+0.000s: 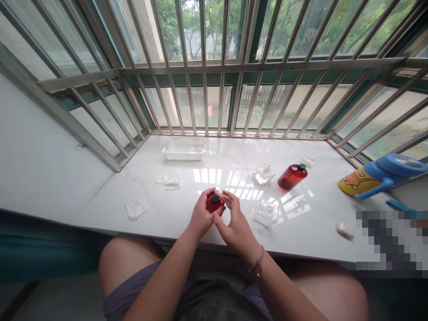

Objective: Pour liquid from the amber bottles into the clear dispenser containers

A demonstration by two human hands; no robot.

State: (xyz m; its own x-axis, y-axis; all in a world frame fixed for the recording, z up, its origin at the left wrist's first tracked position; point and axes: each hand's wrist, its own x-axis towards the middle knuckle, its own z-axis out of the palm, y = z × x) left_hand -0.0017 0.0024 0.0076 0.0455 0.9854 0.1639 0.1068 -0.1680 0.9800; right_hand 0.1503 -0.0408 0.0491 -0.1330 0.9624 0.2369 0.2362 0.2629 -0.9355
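Observation:
Close to the front edge of the white ledge, my left hand (200, 217) is wrapped round the left side of a small red, see-through bottle (214, 206) with a black cap. My right hand (233, 220) curves about the bottle's right side. Its fingertips rest at the shoulder near the cap, and its thumb meets the bottle's near side by the left thumb. The hands hide much of the bottle's body. To the right are a clear glass bottle (264, 174) and a clear, square glass container (266, 212). Behind them a second red bottle (292, 177) with a black cap leans.
A white perforated basket (183, 149) stands at the back left. Crumpled white tissues (136, 208) lie on the left of the ledge (100, 196). At right are a blue and yellow flask (377, 176) and a small pale object (345, 230). Metal bars (220, 68) enclose the window.

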